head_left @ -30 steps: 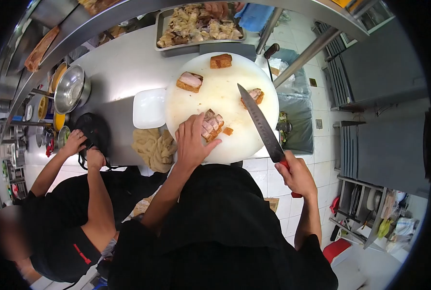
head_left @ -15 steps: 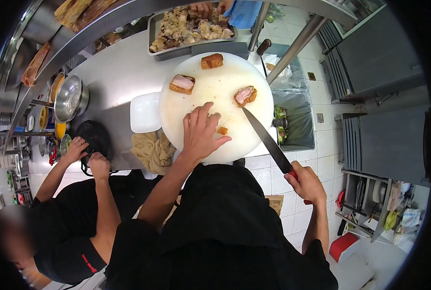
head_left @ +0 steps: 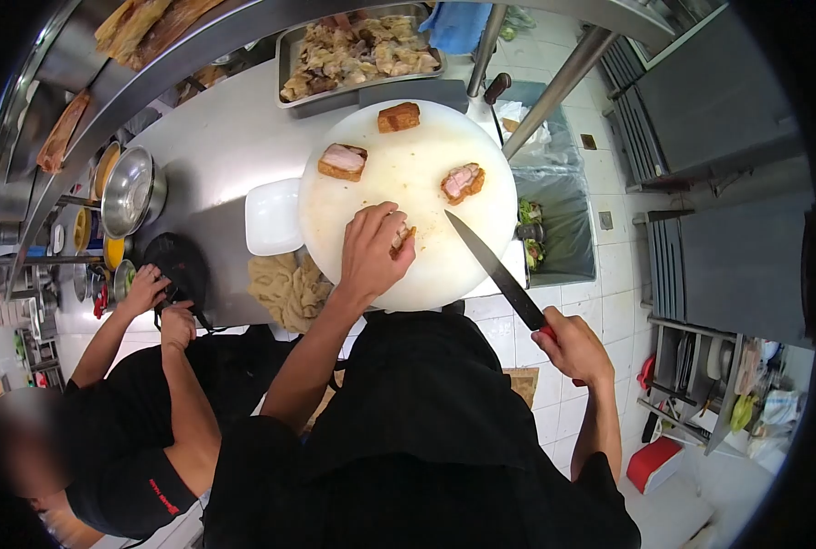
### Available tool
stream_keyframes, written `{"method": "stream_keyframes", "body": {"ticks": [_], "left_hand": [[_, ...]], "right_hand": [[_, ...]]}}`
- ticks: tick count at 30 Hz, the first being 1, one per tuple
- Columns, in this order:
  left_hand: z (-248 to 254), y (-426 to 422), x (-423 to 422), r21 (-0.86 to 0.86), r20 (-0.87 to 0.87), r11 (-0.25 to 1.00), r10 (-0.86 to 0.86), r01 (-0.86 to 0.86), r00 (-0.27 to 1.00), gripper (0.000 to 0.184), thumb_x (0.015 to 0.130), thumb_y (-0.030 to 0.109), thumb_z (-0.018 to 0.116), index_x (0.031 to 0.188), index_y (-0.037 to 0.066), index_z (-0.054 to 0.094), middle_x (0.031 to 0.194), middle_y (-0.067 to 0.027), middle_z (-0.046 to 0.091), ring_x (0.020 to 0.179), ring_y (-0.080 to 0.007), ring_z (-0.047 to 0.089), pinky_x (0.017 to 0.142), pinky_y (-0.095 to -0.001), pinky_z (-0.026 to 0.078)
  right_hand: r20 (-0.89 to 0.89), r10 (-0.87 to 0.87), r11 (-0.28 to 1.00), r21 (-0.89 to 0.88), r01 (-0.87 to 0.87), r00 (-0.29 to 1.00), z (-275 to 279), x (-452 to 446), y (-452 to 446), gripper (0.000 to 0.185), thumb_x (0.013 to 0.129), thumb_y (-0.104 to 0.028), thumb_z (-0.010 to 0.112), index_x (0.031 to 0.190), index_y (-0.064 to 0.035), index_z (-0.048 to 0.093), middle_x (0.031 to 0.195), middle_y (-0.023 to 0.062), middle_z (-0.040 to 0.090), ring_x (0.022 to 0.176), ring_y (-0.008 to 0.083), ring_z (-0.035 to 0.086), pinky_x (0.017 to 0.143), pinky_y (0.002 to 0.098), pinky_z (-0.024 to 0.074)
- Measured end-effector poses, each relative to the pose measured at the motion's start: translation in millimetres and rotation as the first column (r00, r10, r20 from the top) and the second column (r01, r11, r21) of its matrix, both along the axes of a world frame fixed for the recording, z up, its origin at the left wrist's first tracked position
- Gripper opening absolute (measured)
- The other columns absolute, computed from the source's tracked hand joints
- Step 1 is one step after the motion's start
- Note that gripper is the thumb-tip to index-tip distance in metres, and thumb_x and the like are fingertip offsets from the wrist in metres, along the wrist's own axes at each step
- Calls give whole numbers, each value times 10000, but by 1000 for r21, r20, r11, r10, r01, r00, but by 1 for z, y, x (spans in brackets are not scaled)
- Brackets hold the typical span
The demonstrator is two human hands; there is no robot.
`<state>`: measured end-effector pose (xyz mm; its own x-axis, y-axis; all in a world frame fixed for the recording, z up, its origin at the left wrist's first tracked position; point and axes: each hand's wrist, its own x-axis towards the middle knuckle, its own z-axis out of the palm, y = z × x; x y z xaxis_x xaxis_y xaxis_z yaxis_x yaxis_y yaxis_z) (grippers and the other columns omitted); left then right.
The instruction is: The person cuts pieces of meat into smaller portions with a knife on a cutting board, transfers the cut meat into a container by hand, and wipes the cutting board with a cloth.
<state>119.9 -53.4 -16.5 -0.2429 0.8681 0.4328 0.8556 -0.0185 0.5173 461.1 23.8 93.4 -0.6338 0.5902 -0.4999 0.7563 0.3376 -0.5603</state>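
Note:
On the round white cutting board (head_left: 444,265), my left hand (head_left: 371,247) is closed around a small piece of crispy roast pork (head_left: 400,241), partly hidden by the fingers. My right hand (head_left: 577,349) grips the red handle of a long kitchen knife (head_left: 499,274); its blade slants over the board's right side, tip pointing up and left, apart from the meat. Three larger roast pork chunks lie farther back: one at the right (head_left: 463,183), one at the left (head_left: 342,162) with pale meat showing, and one at the far edge (head_left: 399,117), browned side up.
A white square dish (head_left: 274,218) and a crumpled tan cloth (head_left: 289,291) lie left of the board. Behind it stands a metal tray (head_left: 362,57) of meat pieces. A lined bin (head_left: 568,220) is at the right. At the left, a co-worker's hands (head_left: 165,302) touch something black.
My left hand's spread fingers have curled in and closed on the small pork piece. The knife tip has shifted slightly left. Another person's hands at the tray have mostly withdrawn from view.

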Motion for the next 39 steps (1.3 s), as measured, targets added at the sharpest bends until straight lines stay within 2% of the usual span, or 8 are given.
{"method": "stream_keyframes", "body": {"ticks": [6,8,9,11,14,21,29,39], "left_hand": [[18,-5,2,-63,45,998,22,-19,999,567,748,159,828,1250,13,607,1310,-184,582,1194,-377,541,1020,-464,428],[32,-10,-3,-176,106,982,86,-66,991,827,719,242,876,1409,7,487,1395,-215,522,1279,-392,482,1075,-475,391],[38,-15,-5,-176,107,982,86,-66,991,827,719,242,876,1409,7,487,1395,-215,522,1279,-392,482,1075,-475,391],[45,-29,-8,-307,115,932,238,-194,964,1086,671,404,905,1518,22,344,1476,-210,445,1340,-386,421,1101,-495,346],[45,-45,-3,-351,58,916,226,-192,972,1203,628,458,920,1550,19,283,1490,-222,429,1365,-392,401,1115,-509,328],[15,-10,21,-302,-67,910,277,-284,958,1199,631,460,919,1546,4,293,1408,-202,486,1287,-380,446,1097,-516,319],[7,-8,19,-281,14,933,238,-224,971,885,721,275,892,1445,8,458,1244,-169,547,1177,-349,490,1030,-483,370],[-10,-11,18,-96,95,983,163,-154,982,841,708,201,889,1433,43,494,1232,-140,538,1106,-337,522,959,-481,422]], "right_hand": [[-23,41,999,23,-41,999,-1,-11,5,227,934,-153,666,889,9,513,663,230,600,635,444,595,600,490,442],[-13,68,997,47,-67,998,0,-11,6,223,937,-153,664,893,8,516,667,233,604,640,441,603,601,488,449],[-12,67,997,47,-67,998,0,-10,7,223,937,-153,664,893,8,516,667,233,604,640,441,603,601,488,449],[5,55,998,39,-55,998,-1,-8,7,219,939,-156,661,899,6,520,675,235,610,646,440,611,604,487,455],[19,42,999,31,-42,999,0,-8,7,219,938,-157,664,905,5,521,682,236,616,651,441,616,606,485,458],[-13,92,993,68,-91,996,-11,-14,8,216,926,-154,677,909,0,526,680,234,612,659,454,610,610,501,452],[-5,116,991,70,-115,993,-9,-22,9,226,916,-161,683,910,-5,520,706,235,621,699,465,609,633,515,447],[38,192,971,134,-195,981,-2,-29,8,215,935,-197,656,931,-18,538,734,215,661,702,457,632,643,536,474]]}}
